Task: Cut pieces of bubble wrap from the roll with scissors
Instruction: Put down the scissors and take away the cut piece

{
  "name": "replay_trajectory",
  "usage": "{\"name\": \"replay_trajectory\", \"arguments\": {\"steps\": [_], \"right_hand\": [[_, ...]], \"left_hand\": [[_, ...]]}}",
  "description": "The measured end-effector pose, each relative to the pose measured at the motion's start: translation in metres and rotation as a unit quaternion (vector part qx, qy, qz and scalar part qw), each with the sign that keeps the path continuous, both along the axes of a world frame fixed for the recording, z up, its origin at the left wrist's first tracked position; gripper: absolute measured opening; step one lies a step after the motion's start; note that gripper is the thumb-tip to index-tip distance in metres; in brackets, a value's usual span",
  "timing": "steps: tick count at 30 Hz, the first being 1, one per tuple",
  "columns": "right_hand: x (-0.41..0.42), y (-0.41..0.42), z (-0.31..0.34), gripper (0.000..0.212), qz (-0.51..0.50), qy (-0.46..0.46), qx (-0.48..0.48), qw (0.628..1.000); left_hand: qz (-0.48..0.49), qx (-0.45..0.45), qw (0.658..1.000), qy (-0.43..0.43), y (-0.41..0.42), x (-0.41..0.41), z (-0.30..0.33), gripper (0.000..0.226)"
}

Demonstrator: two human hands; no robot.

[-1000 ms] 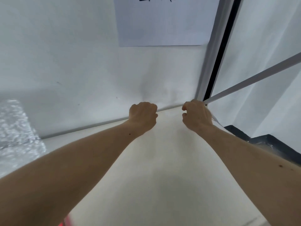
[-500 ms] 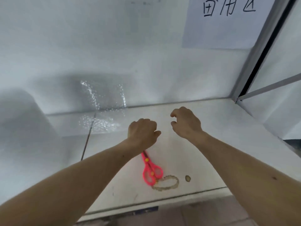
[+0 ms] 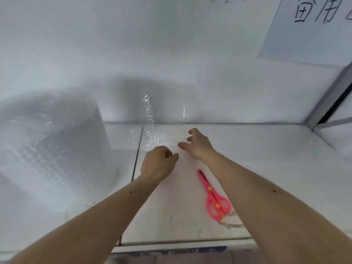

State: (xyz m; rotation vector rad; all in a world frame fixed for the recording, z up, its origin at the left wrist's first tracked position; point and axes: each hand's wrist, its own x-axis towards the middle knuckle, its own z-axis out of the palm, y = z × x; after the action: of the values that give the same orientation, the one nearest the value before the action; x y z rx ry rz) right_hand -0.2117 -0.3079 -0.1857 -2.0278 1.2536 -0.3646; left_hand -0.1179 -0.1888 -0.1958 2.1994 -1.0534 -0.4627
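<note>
Scissors [image 3: 214, 195] beside right hand [image 3: 199, 144], ungripped

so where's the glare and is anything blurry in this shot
Head view: bright glints on the bubble wrap sheet standing against the wall; the bubble wrap roll at left is soft and smeared; the pink scissors look fairly sharp; two dark shadows fall on the wall; wide-angle lens bends the table edge.

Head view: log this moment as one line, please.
scissors: flat on table, untouched | left hand: curled | right hand: open over bubble wrap | roll: far left
</note>
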Motion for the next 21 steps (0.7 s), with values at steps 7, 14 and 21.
{"name": "replay_trajectory", "arguments": {"steps": [7,14,21], "right_hand": [[0.004,0.0,-0.005,0.031,-0.068,-0.103,0.038,0.992],[-0.015,0.021,0.01,0.027,-0.055,-0.17,0.058,0.982],[-0.03,0.047,0.023,0.028,-0.042,-0.182,0.075,0.979]], "left_hand": [[0.081,-0.061,0.978,0.182,-0.007,0.003,-0.003,0.044],[0.162,-0.152,0.794,0.566,0.002,-0.008,0.012,0.036],[0.19,-0.186,0.748,0.608,0.019,-0.01,0.022,0.003]]}}
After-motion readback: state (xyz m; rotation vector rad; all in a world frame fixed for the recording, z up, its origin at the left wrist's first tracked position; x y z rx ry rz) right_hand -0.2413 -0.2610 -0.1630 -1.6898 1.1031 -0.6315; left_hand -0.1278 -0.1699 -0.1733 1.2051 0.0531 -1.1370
